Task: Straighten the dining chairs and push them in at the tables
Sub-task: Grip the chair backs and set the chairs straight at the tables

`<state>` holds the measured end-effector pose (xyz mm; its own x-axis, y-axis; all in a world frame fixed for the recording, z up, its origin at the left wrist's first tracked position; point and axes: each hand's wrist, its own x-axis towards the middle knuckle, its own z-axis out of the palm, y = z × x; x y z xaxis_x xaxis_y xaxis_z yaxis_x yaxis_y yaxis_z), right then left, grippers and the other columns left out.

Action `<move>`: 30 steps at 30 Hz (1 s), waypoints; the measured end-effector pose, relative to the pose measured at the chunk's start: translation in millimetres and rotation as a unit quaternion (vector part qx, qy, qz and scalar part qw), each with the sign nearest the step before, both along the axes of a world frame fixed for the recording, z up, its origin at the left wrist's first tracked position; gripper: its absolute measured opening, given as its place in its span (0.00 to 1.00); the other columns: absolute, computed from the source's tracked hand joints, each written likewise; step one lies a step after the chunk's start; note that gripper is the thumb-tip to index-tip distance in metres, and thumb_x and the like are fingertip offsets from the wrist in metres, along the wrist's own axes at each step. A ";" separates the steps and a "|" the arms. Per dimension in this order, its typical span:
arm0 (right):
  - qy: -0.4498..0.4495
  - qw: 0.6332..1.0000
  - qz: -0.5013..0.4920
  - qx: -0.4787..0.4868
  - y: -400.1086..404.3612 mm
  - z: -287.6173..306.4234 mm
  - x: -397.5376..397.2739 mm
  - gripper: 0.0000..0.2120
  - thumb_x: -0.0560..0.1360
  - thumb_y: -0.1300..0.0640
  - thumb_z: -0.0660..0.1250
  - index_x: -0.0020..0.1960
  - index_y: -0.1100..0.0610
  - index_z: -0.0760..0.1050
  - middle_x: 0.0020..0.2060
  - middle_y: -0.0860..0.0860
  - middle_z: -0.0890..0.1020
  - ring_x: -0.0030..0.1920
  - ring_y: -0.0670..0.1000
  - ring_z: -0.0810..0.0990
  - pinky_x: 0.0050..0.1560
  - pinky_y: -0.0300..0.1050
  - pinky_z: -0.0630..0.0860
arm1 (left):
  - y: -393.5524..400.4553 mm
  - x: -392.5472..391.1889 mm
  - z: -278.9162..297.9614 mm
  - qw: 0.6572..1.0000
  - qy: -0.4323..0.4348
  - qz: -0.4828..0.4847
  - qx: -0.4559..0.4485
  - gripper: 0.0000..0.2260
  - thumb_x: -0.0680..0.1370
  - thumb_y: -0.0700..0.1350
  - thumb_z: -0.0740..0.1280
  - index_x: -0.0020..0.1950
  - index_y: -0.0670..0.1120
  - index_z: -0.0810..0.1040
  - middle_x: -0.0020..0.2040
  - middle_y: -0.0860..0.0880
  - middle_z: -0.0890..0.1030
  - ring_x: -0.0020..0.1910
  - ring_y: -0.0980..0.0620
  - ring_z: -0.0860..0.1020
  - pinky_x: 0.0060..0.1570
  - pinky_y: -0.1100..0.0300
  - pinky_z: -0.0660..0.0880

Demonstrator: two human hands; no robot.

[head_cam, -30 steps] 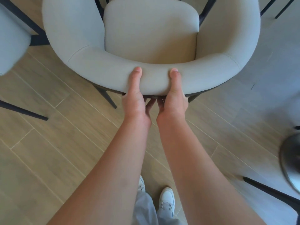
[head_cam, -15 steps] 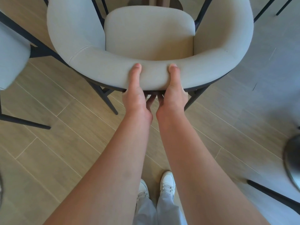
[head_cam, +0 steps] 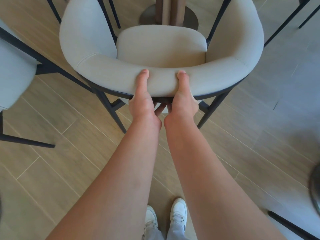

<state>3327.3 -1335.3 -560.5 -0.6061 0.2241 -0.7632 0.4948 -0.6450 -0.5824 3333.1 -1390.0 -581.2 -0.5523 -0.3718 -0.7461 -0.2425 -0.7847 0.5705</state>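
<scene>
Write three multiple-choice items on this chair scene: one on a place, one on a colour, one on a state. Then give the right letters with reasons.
1. Where do both hands hold the chair?
A. the middle of the curved backrest
B. the front edge of the seat
C. a front leg

2. What colour are the shoes?
A. black
B. white
C. red

3. What state is the left hand in?
A. hanging free
B. flat on the floor
C. gripping the backrest

Answers:
1 A: the left hand and right hand sit side by side at the centre of the backrest.
2 B: both shoes near the bottom edge are white.
3 C: its thumb lies over the padded top while the fingers curl under the rim.
</scene>
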 end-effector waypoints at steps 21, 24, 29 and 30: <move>0.007 1.000 0.008 0.011 -4.7 -7.6 -30.9 0.19 0.66 0.47 0.80 0.51 0.55 0.80 0.44 0.46 0.87 0.42 0.46 0.87 0.43 0.41 0.82 | -5.8 -27.9 1.7 1.000 -0.015 -0.002 -0.021 0.22 0.69 0.58 0.78 0.57 0.49 0.80 0.51 0.49 0.87 0.49 0.48 0.86 0.40 0.53 0.84; 0.010 1.000 0.005 0.009 -5.5 -5.9 -30.7 0.18 0.66 0.47 0.80 0.51 0.55 0.81 0.44 0.46 0.87 0.41 0.45 0.87 0.43 0.41 0.82 | -6.6 -28.4 3.6 1.000 -0.014 -0.007 -0.020 0.24 0.68 0.59 0.78 0.59 0.49 0.79 0.52 0.49 0.87 0.49 0.48 0.86 0.40 0.54 0.84; 0.011 1.000 0.018 0.013 -4.6 -0.9 -28.6 0.18 0.66 0.45 0.80 0.49 0.53 0.79 0.44 0.46 0.86 0.43 0.46 0.86 0.45 0.42 0.83 | -8.7 -25.1 2.2 0.999 0.000 -0.035 -0.021 0.26 0.68 0.60 0.78 0.60 0.49 0.79 0.53 0.48 0.87 0.49 0.48 0.86 0.48 0.50 0.84; 0.009 1.000 0.027 0.013 -4.2 1.1 -29.0 0.18 0.66 0.45 0.79 0.49 0.53 0.79 0.46 0.46 0.86 0.44 0.47 0.86 0.48 0.44 0.83 | -10.1 -24.7 3.6 0.999 0.007 -0.048 -0.018 0.27 0.69 0.61 0.78 0.61 0.48 0.79 0.53 0.47 0.86 0.49 0.48 0.86 0.50 0.50 0.84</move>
